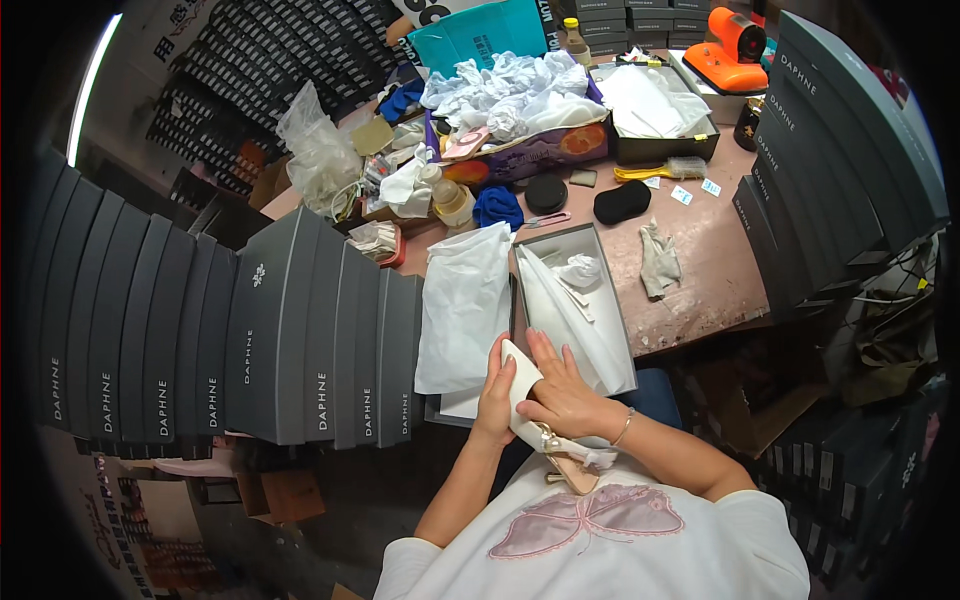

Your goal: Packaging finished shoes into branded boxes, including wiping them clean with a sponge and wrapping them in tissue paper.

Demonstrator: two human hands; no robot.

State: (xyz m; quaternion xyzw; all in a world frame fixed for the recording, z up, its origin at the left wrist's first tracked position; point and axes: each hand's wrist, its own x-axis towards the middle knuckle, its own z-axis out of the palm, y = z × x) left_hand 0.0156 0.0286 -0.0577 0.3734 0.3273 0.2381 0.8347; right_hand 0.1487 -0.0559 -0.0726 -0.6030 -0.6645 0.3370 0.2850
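Observation:
A white pointed-toe high-heeled shoe [523, 376] is in front of my chest, toe pointing away from me and heel end toward my shirt. My left hand [494, 400] is closed around its left side near the toe. Against the right side rests my right hand [568, 396], its fingers stretched out and apart and its thumb touching the shoe. Whitish wrapping [598, 457] shows at the heel end. Just beyond my hands lie an open grey shoebox [624, 372] with white tissue paper [560, 300] inside, and a white paper-covered piece [463, 310] left of it.
Dark grey shoeboxes [275, 330] stand in a row on the left; more are stacked [830, 150] at right. On the pink table [700, 310] are a rag [659, 262], a black oval case [622, 201], a yellow brush [650, 171] and a purple carton [545, 153] heaped with crumpled paper.

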